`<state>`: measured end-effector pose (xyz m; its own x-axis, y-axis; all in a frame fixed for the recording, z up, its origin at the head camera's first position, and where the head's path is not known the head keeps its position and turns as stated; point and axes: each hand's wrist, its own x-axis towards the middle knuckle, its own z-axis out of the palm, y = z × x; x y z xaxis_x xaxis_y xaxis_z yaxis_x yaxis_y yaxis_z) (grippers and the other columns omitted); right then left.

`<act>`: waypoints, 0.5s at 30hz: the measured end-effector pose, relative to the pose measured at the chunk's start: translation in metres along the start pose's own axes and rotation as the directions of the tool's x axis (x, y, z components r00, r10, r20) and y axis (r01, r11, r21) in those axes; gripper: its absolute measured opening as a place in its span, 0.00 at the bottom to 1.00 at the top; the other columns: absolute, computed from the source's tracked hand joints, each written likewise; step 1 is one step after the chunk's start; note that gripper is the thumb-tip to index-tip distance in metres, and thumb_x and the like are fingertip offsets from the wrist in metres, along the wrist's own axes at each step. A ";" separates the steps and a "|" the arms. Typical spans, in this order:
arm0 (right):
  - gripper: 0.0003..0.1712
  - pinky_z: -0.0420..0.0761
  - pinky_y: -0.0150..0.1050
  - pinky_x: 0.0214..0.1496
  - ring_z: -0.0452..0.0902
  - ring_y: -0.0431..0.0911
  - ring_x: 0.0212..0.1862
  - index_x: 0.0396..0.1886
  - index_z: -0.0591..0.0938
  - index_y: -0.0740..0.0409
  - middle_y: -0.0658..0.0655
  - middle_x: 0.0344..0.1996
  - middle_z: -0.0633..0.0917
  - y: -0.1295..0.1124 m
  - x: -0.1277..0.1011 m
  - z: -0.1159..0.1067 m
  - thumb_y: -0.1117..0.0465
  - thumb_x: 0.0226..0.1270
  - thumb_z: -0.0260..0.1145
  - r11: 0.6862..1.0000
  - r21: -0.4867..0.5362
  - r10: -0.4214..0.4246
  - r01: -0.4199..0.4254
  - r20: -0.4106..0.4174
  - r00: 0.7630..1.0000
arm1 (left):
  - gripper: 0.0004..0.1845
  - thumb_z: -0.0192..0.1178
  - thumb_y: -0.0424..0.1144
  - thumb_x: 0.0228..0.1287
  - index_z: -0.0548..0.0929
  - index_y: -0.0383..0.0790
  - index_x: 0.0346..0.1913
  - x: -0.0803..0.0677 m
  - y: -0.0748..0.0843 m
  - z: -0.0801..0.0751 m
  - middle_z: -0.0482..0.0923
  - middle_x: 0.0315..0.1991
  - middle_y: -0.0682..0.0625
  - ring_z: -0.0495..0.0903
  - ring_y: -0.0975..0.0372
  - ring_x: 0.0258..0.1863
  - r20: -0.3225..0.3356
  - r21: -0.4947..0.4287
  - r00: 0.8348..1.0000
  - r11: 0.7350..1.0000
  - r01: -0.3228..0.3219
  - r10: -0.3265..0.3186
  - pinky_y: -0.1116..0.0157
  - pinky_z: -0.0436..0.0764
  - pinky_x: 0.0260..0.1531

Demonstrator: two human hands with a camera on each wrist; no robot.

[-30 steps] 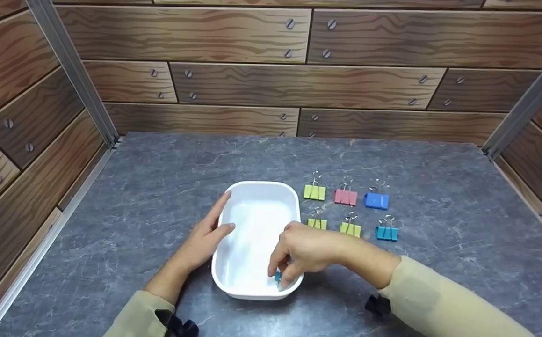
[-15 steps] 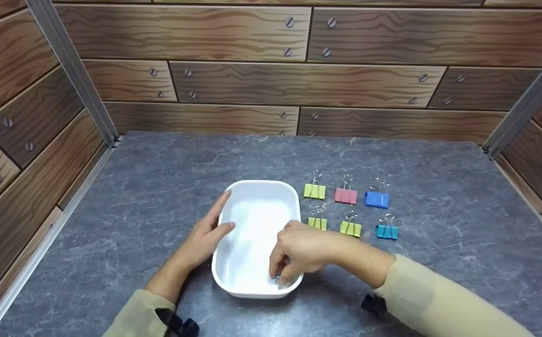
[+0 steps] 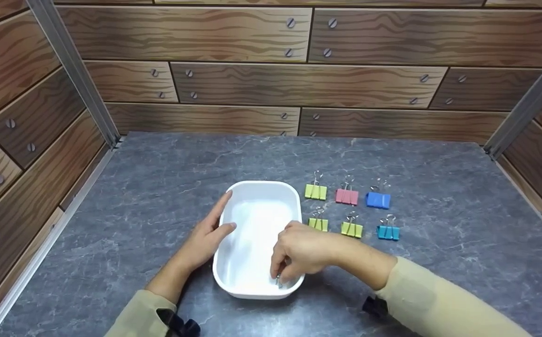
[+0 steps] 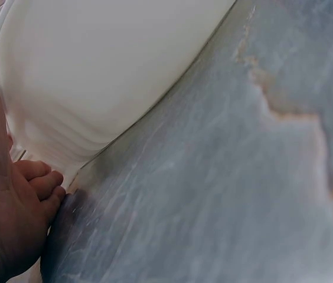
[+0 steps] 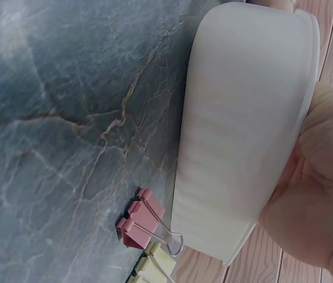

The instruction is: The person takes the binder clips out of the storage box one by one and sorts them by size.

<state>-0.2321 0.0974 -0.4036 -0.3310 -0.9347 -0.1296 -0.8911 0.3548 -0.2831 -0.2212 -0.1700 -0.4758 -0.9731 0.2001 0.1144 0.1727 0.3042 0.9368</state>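
A white plastic tub [image 3: 252, 210] stands on the grey marbled table. My left hand [image 3: 205, 238] holds its left side, the thumb over the rim and the fingers along the outer wall. In the left wrist view, that hand's fingers [image 4: 39, 180] curl against the tub. Inside the near right corner, my right hand [image 3: 303, 250] pinches a binder clip [image 3: 278, 280]. Only its silver wire handle shows; the fingers hide the rest. From the right wrist view the tub's outer wall [image 5: 243, 118] blocks the fingertips and the clip.
Right of the tub, several binder clips stand in rows: yellow-green [image 3: 315, 192], pink [image 3: 346, 196], blue [image 3: 378, 200] and teal [image 3: 388, 232] ones. In the right wrist view, a pink clip [image 5: 143, 218] stands close to the tub. Wood-patterned walls [image 3: 252, 84] enclose the table.
My right fingers have drawn in around the teal clip, covering its coloured body, which showed a second ago. The left hand and the tub keep their places.
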 end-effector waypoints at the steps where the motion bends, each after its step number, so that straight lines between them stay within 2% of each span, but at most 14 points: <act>1: 0.07 0.70 0.35 0.53 0.74 0.28 0.33 0.38 0.96 0.38 0.32 0.27 0.88 0.000 0.000 0.000 0.52 0.59 0.82 1.000 0.000 0.001 -0.001 -0.001 1.000 | 0.39 0.57 0.38 0.78 0.56 0.58 0.87 0.000 0.000 0.000 0.52 0.85 0.49 0.54 0.52 0.83 0.002 -0.001 1.000 1.000 0.001 -0.001 0.46 0.60 0.78; 9: 0.07 0.70 0.38 0.53 0.72 0.29 0.33 0.38 0.96 0.40 0.33 0.27 0.87 0.001 -0.003 0.001 0.56 0.61 0.79 1.000 0.024 -0.004 0.004 -0.034 0.999 | 0.39 0.57 0.38 0.79 0.56 0.59 0.87 0.000 0.000 0.001 0.52 0.85 0.50 0.54 0.53 0.83 0.003 -0.006 1.000 1.000 0.000 0.000 0.46 0.60 0.78; 15: 0.05 0.70 0.43 0.59 0.73 0.31 0.38 0.38 0.96 0.42 0.34 0.29 0.87 0.002 -0.005 0.005 0.56 0.66 0.76 0.996 0.087 0.009 0.000 -0.104 0.995 | 0.39 0.57 0.39 0.79 0.56 0.59 0.87 -0.001 0.000 0.000 0.51 0.85 0.49 0.53 0.52 0.83 0.000 0.009 1.000 1.000 -0.003 0.003 0.46 0.59 0.78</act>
<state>-0.2310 0.1028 -0.4084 -0.3696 -0.9286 -0.0324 -0.8606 0.3552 -0.3648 -0.2204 -0.1706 -0.4758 -0.9725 0.2008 0.1177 0.1774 0.3121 0.9334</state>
